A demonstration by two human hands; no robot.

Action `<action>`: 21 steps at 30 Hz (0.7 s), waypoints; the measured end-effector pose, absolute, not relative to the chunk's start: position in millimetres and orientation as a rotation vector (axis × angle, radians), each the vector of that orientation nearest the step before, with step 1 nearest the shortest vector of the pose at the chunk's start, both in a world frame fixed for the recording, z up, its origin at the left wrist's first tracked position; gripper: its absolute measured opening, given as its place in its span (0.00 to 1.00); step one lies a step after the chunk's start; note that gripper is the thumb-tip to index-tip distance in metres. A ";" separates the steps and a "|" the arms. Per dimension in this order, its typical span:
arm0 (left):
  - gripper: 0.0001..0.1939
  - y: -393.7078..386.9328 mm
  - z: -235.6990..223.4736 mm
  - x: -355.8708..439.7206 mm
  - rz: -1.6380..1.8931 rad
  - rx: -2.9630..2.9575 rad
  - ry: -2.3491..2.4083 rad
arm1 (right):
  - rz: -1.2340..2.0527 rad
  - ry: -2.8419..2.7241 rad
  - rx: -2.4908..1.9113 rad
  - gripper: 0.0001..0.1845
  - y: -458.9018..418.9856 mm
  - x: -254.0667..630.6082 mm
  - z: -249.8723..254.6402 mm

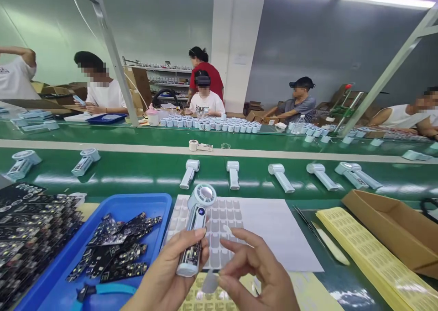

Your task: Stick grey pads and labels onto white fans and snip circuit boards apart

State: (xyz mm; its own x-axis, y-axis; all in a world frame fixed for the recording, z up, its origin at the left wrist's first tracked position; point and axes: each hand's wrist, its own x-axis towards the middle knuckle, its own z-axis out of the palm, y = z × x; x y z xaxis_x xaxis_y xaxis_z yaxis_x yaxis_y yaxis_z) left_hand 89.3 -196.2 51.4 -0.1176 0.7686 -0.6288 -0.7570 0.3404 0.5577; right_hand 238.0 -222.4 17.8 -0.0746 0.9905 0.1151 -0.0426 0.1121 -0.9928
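Two hands (173, 260) (258, 265) hold: left, glossy round-headed device (196, 226); right, thin rounded film (210, 282).

The left hand (171, 265) hides part of the pale blue handheld fan's (197, 217) handle, and the right hand's (263, 270) fingertips cover an edge of the translucent grey film piece (210, 282). The bottom edge cuts off the blue-handled pliers (114, 289) and blue plastic tray (140, 197); pixelation blurs the co-workers' (207, 102) faces.
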 end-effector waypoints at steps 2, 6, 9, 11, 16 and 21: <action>0.07 -200.3 45.2 94.2 1.298 -0.051 1.068 | 1.298 -1.301 -1.052 0.29 -224.2 232.6 20.9; 0.08 -203.3 37.7 98.4 1.316 -0.149 1.063 | 1.430 -1.288 -1.121 0.30 -224.8 222.4 23.2; 0.08 -206.6 33.7 98.1 1.305 -0.160 1.061 | 1.442 -1.288 -1.150 0.29 -225.0 216.7 24.5; 0.07 -208.8 31.4 97.4 1.303 -0.142 1.041 | 1.422 -1.316 -1.146 0.28 -225.3 214.3 26.0; 0.06 -211.0 27.5 95.4 1.333 -0.137 1.030 | 1.408 -1.340 -1.155 0.27 -225.8 211.3 31.4; 0.06 -211.3 26.1 93.8 1.331 -0.129 1.016 | 1.423 -1.343 -1.181 0.26 -225.8 209.7 35.6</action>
